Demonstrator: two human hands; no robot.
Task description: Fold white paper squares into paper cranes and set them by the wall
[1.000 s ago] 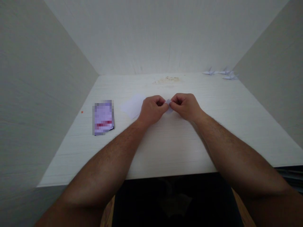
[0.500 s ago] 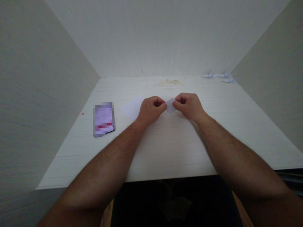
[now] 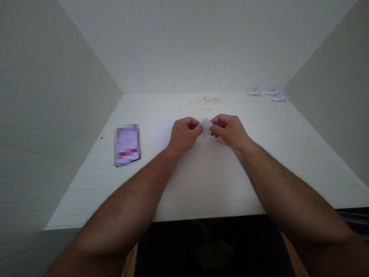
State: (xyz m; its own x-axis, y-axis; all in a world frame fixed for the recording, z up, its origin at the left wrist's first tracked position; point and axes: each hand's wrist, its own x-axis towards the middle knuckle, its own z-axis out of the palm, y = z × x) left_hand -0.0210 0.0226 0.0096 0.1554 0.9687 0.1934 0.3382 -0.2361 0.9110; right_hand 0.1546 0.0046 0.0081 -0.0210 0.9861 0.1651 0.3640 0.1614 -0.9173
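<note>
Between my two hands is a small piece of folded white paper (image 3: 206,127), diamond-shaped and raised slightly over the table. My left hand (image 3: 186,134) pinches its left corner between thumb and fingers. On the opposite corner, my right hand (image 3: 229,130) has thumb and fingertips closed. Partly behind my left wrist lies a larger sheet of white paper (image 3: 160,131), flat on the table. How the small paper's layers are folded is too fine to make out.
A phone (image 3: 127,145) with a blurred screen lies on the left of the white table (image 3: 207,184). Several folded paper cranes (image 3: 279,99) stand in the back right corner. A brownish stain (image 3: 206,100) marks the table near the back wall (image 3: 201,46). Side walls enclose both sides.
The folded paper has turned slightly between my fingers, so its corner now points up. My right fingers have shifted a little on its edge. Everything else keeps its place.
</note>
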